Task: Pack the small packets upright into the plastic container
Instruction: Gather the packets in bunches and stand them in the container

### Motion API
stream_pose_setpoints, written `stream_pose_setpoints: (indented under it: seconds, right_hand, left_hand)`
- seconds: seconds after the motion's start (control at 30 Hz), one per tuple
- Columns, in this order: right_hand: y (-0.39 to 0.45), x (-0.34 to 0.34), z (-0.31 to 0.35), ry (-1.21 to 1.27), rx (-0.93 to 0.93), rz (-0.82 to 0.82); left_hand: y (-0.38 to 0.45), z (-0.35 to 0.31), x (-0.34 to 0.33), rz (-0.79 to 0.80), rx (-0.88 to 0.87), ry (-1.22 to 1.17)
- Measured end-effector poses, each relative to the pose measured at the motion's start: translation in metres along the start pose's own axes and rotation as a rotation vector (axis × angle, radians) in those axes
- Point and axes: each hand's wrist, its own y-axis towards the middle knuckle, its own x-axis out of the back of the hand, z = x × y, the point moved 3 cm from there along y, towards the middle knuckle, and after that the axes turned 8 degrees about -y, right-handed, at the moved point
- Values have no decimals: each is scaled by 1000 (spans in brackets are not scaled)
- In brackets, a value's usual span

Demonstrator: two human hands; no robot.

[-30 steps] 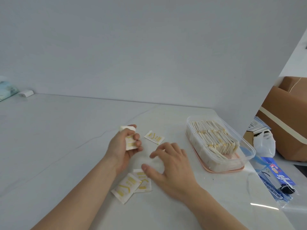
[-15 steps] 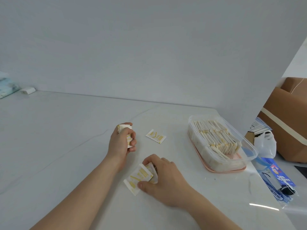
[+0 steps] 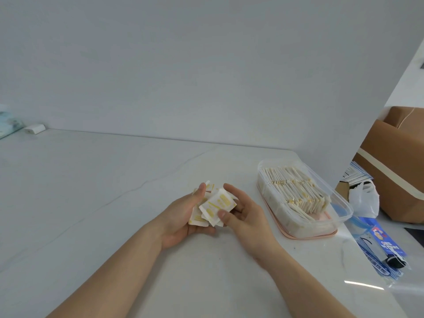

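While palms face inward, both hands [image 3: 183, 216] [image 3: 246, 213] cup loose packets [image 3: 214, 206], fingers seemingly curled round them.

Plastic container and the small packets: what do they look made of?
Plastic container: clear, glossy rigid plastic, since the packets inside show through its walls; its base looks pink. Small packets held in both hands: matte white, paper-like sachets with yellow print, creased at the edges; a foil or plastic lining cannot be told.

Container [image 3: 339, 198] near end seemingly free; packets [image 3: 296, 191] crowd the rest.
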Motion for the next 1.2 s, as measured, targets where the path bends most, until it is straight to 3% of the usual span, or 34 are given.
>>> stream_pose_setpoints:
  seconds: [0.17,0.4,0.47,0.57,0.7,0.83,0.97,1.07,1.2]
  right_hand:
    - [1,0,-1,-326,149,-40]
    - [-4,-5,3,-504,371,-6]
    - [-2,-4,3,-447,346,-38]
    - [20,3,-1,-424,212,-222]
    - [68,-8,-17,-932,60,-236]
    - [93,-18,-26,-1145,-4,-170]
    - [91,-17,-18,-1007,-52,-99]
    - [66,-4,-9,-638,-38,-248]
    - [17,12,13,-478,103,-373]
  left_hand:
    - [-3,2,-3,96,30,14]
    - [-6,3,-4,198,-24,97]
    - [-5,2,-4,160,-43,86]
    - [0,-2,1,86,-143,-49]
    - [6,-4,14,-28,-244,-191]
    - [8,-7,26,-196,-300,-194]
    - [9,-12,25,-317,-318,-272]
    - [6,-9,15,-385,-283,-240]
    - [-1,8,-20,-268,-175,-267]
